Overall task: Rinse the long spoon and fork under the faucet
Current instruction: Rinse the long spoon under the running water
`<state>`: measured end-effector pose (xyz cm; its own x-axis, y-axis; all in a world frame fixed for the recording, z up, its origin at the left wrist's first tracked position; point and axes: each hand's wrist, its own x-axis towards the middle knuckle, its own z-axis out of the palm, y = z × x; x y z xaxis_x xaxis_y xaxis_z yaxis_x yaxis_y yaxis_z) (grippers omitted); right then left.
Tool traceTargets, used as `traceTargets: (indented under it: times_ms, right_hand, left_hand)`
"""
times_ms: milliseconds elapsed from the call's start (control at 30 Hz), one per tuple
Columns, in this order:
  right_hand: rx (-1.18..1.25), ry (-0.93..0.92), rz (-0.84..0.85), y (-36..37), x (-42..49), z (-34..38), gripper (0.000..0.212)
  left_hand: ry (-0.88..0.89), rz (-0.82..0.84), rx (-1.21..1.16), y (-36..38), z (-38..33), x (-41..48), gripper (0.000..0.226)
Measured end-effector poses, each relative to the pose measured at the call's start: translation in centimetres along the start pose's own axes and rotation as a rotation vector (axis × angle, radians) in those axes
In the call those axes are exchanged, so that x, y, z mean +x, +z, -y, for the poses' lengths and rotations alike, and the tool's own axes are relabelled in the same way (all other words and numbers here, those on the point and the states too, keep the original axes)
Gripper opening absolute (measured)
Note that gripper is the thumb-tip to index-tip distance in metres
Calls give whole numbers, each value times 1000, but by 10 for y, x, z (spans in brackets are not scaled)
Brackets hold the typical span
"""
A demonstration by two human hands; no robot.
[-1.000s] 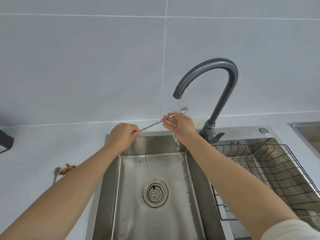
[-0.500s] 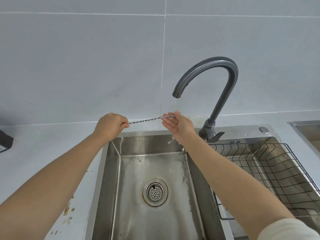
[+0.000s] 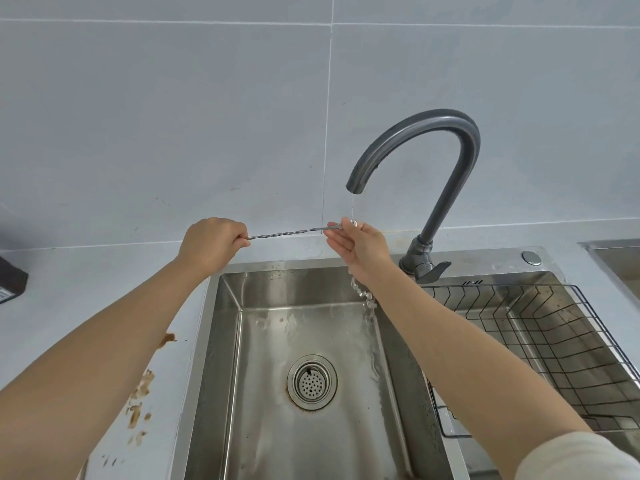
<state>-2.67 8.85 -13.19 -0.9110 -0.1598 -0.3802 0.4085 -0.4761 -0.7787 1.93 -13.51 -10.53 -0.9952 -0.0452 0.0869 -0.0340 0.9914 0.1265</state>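
A long spoon (image 3: pixel 287 233) with a twisted metal handle stretches level between my hands above the sink's back edge. My left hand (image 3: pixel 211 243) is closed around the handle's end. My right hand (image 3: pixel 358 247) pinches the bowl end under the grey curved faucet (image 3: pixel 433 157). A thin stream of water falls from the spout onto the spoon bowl and my fingers, then runs down into the steel sink (image 3: pixel 228 341). The fork is not in view.
A black wire rack (image 3: pixel 540 341) sits over the sink's right half. Brown smears (image 3: pixel 142 393) stain the white counter on the left. A dark object (image 3: pixel 10 278) is at the left edge. The drain strainer (image 3: pixel 311 382) lies mid-basin.
Both hands have shifted left with the spoon, so its bowl end now sits in the stream. The camera tilted, and the fork on the left counter dropped out of view.
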Motion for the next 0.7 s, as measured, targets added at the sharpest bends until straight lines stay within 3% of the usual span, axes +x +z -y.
traceTargets:
  times_ms: [167, 533, 700]
  right_hand:
    - [41, 45, 7, 3, -1, 5, 32]
    - [87, 5, 175, 1, -3, 5, 21]
    - [110, -19, 17, -1, -2, 6, 14]
  left_hand:
    - [25, 37, 39, 0, 3, -1, 24]
    - [34, 51, 40, 3, 2, 0, 26]
    - [12, 69, 59, 3, -2, 1, 22]
